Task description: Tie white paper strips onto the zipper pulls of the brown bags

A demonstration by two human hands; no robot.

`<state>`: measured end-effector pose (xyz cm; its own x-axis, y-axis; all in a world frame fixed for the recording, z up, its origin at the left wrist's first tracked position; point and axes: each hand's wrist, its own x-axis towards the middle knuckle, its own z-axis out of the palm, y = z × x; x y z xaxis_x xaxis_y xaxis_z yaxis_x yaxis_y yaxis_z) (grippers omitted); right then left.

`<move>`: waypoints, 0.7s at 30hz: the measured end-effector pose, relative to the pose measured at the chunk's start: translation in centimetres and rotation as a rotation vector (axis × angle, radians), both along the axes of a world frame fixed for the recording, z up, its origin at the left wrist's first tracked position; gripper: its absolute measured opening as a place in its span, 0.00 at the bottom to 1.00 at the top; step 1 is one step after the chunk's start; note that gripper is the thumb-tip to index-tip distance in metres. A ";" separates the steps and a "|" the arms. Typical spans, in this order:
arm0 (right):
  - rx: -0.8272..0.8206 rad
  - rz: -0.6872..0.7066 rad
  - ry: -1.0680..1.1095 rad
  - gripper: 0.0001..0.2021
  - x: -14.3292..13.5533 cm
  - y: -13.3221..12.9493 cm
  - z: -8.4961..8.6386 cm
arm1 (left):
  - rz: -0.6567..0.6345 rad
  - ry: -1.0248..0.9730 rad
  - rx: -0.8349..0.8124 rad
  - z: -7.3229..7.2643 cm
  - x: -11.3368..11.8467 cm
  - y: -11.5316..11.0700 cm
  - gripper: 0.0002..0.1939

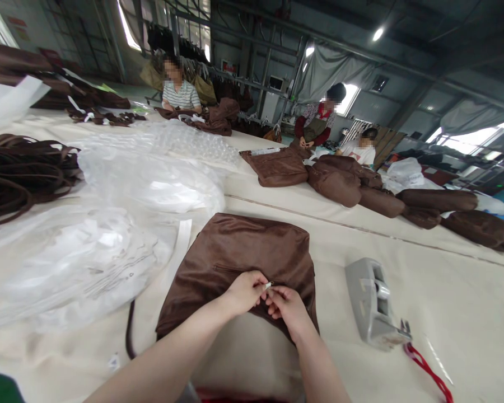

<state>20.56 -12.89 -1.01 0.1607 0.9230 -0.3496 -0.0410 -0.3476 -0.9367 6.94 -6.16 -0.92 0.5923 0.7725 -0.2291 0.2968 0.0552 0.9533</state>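
Observation:
A brown leather-like bag [252, 240] lies on the table in front of me, with a zipper slit across its face. Over the right end of that slit, my left hand [248, 291] pinches a small white strip [268, 285] between thumb and forefinger. My right hand [286, 307] meets it there, its fingers closed together close to the strip. What the right fingertips hold, if anything, is too small and covered to name. Both wrists rest low over the near part of the bag.
A grey tape dispenser [372, 302] with a red cord [428, 369] stands at right. Clear plastic bags [88, 252] and a pile of brown straps [21, 173] lie at left. Several stuffed brown bags [336, 182] line the far side, where people [180, 95] work.

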 end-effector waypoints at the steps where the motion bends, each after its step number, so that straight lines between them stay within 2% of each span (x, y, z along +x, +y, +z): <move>1: 0.010 -0.009 -0.017 0.14 -0.1 0.1 -0.1 | 0.009 -0.015 0.015 0.1 0.0 -0.1 0.08; 5: 0.032 -0.091 -0.045 0.14 -0.6 0.4 -0.8 | -0.011 -0.017 0.131 0.8 -0.1 -0.7 0.09; 11: 0.010 -0.234 0.077 0.11 -0.6 0.8 -1.4 | -0.004 0.123 0.410 1.6 -0.3 -1.3 0.09; 17: -0.041 -0.184 0.365 0.12 0.1 0.8 -0.2 | 0.038 0.284 0.566 1.8 0.1 -2.1 0.10; 21: -0.054 -0.197 0.478 0.14 0.1 0.6 0.0 | 0.062 0.288 0.569 1.9 0.3 -2.3 0.11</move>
